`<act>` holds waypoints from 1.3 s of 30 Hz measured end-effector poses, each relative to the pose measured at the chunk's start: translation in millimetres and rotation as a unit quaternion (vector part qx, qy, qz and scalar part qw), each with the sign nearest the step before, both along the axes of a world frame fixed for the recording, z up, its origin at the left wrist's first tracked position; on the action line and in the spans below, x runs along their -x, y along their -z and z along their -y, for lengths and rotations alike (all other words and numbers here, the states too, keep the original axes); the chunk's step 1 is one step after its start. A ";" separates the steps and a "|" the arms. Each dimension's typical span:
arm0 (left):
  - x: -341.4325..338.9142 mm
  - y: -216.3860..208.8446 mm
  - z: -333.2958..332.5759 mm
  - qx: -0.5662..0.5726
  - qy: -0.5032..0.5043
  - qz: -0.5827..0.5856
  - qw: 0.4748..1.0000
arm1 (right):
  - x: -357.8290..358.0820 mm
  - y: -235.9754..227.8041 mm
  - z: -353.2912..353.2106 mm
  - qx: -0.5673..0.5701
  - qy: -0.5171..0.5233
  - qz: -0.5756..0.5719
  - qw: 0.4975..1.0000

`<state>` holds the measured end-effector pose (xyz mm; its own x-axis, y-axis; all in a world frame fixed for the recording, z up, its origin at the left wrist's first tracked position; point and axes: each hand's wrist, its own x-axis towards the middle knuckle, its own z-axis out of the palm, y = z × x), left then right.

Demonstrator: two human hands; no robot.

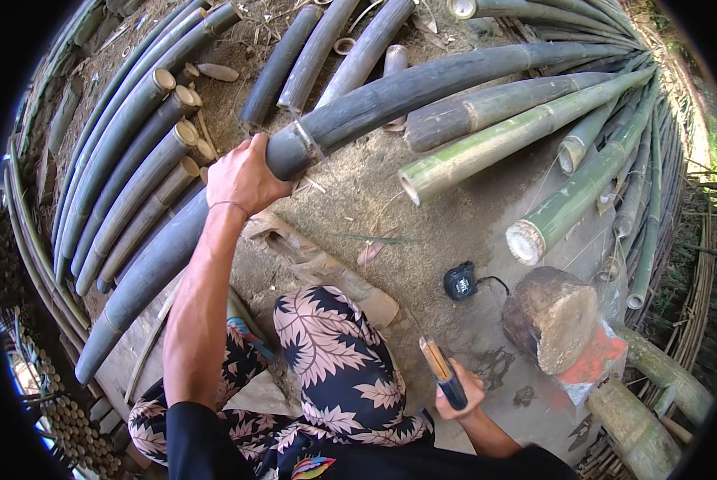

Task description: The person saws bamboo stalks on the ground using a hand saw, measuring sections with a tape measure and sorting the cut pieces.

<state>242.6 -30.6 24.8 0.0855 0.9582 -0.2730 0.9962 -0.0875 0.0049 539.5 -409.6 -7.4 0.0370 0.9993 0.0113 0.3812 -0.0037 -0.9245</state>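
Observation:
A long dark bamboo pole [422,90] runs across in front of me, from the upper right down to the lower left. My left hand [246,178] is closed over it just beside a pale node ring, fingers wrapped round the pole. Low and right of my knee, my right hand [461,392] grips a bladed hand tool [438,364] by its wood-and-black handle. Its thin blade points up and away, seen almost edge-on, so its exact kind is unclear. The blade is apart from the pole.
A black tape measure [459,282] lies on the ground near a brown block [552,320] and red-and-clear plastic [594,354]. Green bamboo poles [526,136] fan out at right. More cut bamboo [138,172] lies at left, shorter pieces [318,52] at the top. Brown sheeting [326,268] lies before my knees.

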 end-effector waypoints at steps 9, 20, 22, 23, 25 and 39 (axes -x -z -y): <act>-1.2 8.9 16.6 0.019 -0.003 0.034 0.999 | 54.7 5.1 -138.3 -0.085 -0.003 -0.020 0.996; -7.5 16.8 -0.1 -0.009 0.013 0.044 0.999 | 71.8 11.9 -194.3 -0.080 0.029 -0.081 0.993; 15.7 20.0 12.7 0.044 0.000 0.007 0.999 | 51.7 5.0 -91.8 0.010 0.009 -0.001 1.000; 20.5 21.5 13.6 0.043 0.002 0.005 0.999 | 34.7 -7.2 -41.3 0.019 -0.005 -0.001 1.000; 7.1 9.7 -0.1 0.032 -0.007 0.002 0.999 | 21.3 -4.6 -25.7 0.043 0.013 -0.005 0.999; 12.8 5.0 0.9 0.041 -0.022 0.011 0.999 | 67.9 18.3 -132.7 -0.091 0.019 -0.018 0.996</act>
<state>229.8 -31.5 19.8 0.0505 0.9357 -0.3492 0.9986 -0.0422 0.0313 471.6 -276.9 -25.7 0.0791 0.9786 0.1899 0.3512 0.1510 -0.9241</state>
